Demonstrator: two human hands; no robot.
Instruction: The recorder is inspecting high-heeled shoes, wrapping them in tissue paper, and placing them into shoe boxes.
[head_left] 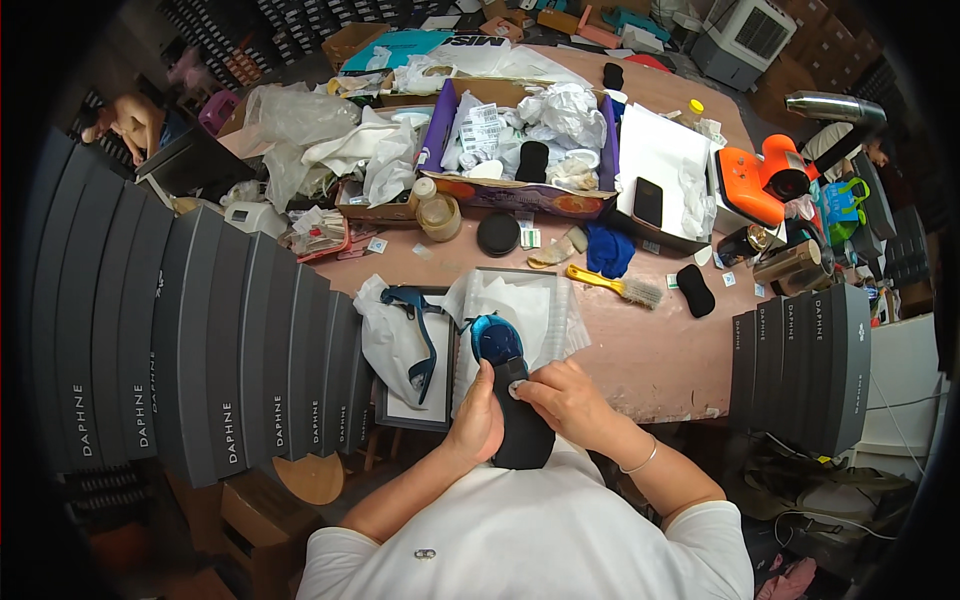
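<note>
A shoe with a black sole and a shiny blue end [497, 338] is held in front of my chest, its black part [524, 440] toward me. My left hand [476, 420] is closed around its left side, thumb on top. My right hand [570, 398] pinches a small white wad [516, 388] against the black surface; how much of the wad lies under the fingers is hidden. Left of the shoe, a dark blue strappy sandal [427, 350] lies on white paper in an open grey shoebox [412, 420]. Behind the shoe sits a paper-lined box or lid [562, 300].
Stacked grey shoeboxes stand on the left [190, 350] and right [815, 370]. On the table are a yellow-handled brush [612, 284], a black pad [696, 290], a blue cloth [608, 250], a jar [438, 216], a purple carton [530, 198], a phone [648, 202] and an orange tool [752, 188].
</note>
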